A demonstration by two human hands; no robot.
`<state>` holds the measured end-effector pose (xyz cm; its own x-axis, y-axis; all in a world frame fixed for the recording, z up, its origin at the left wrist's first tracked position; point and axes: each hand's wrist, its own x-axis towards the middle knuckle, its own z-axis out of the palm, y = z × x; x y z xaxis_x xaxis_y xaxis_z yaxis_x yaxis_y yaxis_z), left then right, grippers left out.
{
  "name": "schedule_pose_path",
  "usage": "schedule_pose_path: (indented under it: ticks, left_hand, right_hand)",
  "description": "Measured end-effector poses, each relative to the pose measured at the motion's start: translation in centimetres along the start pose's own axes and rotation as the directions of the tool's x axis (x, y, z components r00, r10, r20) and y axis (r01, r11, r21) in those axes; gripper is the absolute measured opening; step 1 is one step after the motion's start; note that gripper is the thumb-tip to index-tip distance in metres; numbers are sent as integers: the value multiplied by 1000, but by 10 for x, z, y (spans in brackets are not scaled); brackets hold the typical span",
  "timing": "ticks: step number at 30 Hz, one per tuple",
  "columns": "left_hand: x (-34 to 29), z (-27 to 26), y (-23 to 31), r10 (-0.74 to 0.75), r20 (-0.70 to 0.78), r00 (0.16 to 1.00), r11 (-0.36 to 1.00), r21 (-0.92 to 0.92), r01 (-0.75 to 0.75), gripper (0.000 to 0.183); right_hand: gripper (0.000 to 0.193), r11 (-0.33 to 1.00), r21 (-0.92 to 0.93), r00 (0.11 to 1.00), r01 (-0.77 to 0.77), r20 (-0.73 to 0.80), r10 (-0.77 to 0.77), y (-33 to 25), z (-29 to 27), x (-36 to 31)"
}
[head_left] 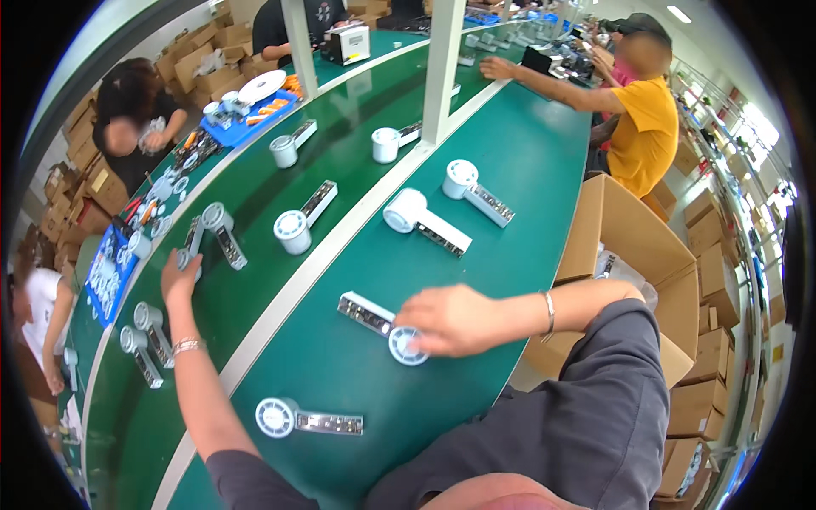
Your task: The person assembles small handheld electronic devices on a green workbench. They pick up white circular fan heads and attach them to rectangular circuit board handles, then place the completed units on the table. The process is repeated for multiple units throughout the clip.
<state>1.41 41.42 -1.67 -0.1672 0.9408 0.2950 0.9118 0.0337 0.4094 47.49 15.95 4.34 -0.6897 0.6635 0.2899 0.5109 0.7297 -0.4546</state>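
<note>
My left hand (180, 270) reaches over the green conveyor belt, its fingers closed around a white handheld fan (195, 238) whose open handle bares a circuit board. Beside it lies another fan (224, 235). On the near green tabletop my right hand (455, 319) grips the round head of a second fan (365, 313), its handle pointing up and left with the circuit board exposed. Part of that head is hidden under my fingers. Closer to me a fan (309, 420) lies flat, and farther off are two more, a fan (425, 223) and a fan (478, 193).
A pale rail (297, 285) divides belt from tabletop, and a white post (443, 76) rises from it. Several more fans ride the belt. An open cardboard box (629, 229) stands at my right. Blue trays (110, 280) of parts line the far side. Co-workers stand around, one in yellow (650, 127).
</note>
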Motion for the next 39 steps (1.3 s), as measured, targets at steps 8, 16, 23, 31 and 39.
schedule_pose_path:
  ticks: [8, 16, 23, 31, 39]
  left_hand:
    - [-74, -63, 13, -83, 52, 995, 923, -372, 96, 52]
    - [-253, -195, -13, 38, 428, 903, 880, -442, 173, 54]
    - [-323, -197, -21, 16, 320, 947, 942, -323, 93, 56]
    - [-298, -139, 136, -42, 307, 951, 485, -825, 289, 48]
    - [-298, -75, 198, -286, 114, 951, 47, -990, 133, 38]
  right_hand:
    - [50, 800, -412, 883, 436, 369, -292, 21, -22, 73]
    - [22, 674, -345, 696, 653, 624, -355, 34, -7, 80]
    - [33, 985, -136, 951, -105, 276, 139, 30, 11, 73]
    - [41, 810, 541, 934, -226, -115, 337, -17, 58, 92]
    - [27, 713, 694, 993, 105, -29, -118, -53, 44, 105]
